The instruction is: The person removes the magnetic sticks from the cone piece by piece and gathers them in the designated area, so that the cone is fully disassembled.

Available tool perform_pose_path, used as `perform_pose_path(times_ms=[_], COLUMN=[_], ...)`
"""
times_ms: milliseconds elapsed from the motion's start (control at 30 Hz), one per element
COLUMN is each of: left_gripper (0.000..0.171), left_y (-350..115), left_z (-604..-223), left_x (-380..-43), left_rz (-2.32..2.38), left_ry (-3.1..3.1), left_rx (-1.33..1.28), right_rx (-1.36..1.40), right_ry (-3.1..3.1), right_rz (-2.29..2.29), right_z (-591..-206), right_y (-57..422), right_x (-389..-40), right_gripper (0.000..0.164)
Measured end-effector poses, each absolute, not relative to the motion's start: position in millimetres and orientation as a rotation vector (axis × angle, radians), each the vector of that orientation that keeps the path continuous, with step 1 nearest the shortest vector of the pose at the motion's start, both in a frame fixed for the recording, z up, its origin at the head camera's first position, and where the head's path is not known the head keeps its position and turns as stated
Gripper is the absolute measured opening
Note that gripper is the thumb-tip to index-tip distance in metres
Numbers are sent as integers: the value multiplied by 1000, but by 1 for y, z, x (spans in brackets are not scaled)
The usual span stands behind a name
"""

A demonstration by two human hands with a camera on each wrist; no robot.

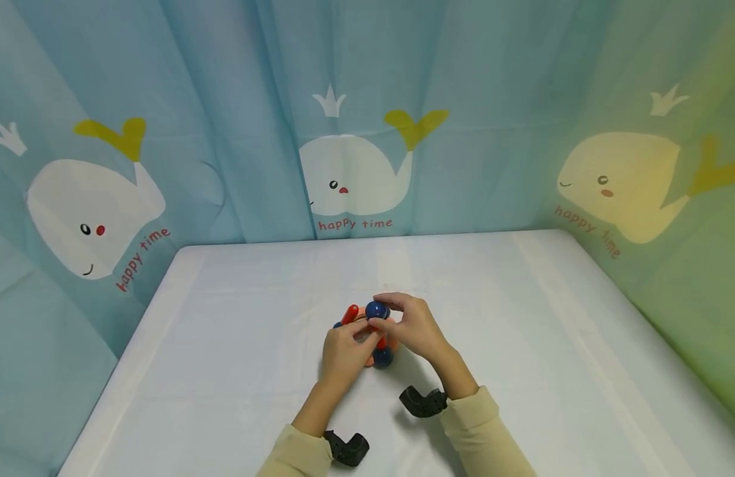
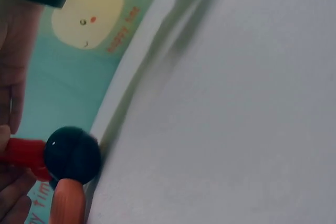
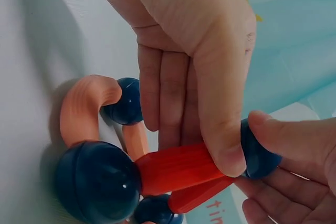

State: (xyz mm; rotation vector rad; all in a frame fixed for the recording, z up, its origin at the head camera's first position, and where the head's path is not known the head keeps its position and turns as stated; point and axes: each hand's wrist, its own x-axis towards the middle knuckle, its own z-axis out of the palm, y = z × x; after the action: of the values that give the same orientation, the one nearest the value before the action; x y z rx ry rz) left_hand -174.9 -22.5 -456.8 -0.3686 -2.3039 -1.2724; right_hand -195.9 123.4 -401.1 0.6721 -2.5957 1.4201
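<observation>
On the table in front of me is a toy frame of blue balls joined by orange curved rods and red straight rods. My right hand pinches the top blue ball between thumb and fingers. Just below that ball, my left hand pinches the red rod, which rises from a larger-looking blue ball at the base. A second red rod slants up on the left side of the frame. Fingers hide part of the frame in the head view.
A white-covered table spreads around the toy frame. Behind and beside it hangs a blue-green curtain printed with whales. Black wrist mounts sit on both wrists, close above the tabletop.
</observation>
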Motion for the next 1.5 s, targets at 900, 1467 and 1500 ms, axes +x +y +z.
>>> perform_pose_path(times_ms=[900,1467,1500], left_gripper=[21,33,35], left_y=[-9,-33,-35], left_z=[-455,-441,-441], left_x=[-173,-196,-199], left_rz=[-1297,-1102,-1126], left_ry=[-2197,-1979,-1946], left_rx=[-382,-562,-553], right_rx=[666,772,776], right_ry=[-2583,-2614,-2611], right_rz=[1410,1457,1453], right_z=[-394,-392,-393], right_y=[128,132,133], right_x=[-216,-236,-237], right_gripper=[40,39,39])
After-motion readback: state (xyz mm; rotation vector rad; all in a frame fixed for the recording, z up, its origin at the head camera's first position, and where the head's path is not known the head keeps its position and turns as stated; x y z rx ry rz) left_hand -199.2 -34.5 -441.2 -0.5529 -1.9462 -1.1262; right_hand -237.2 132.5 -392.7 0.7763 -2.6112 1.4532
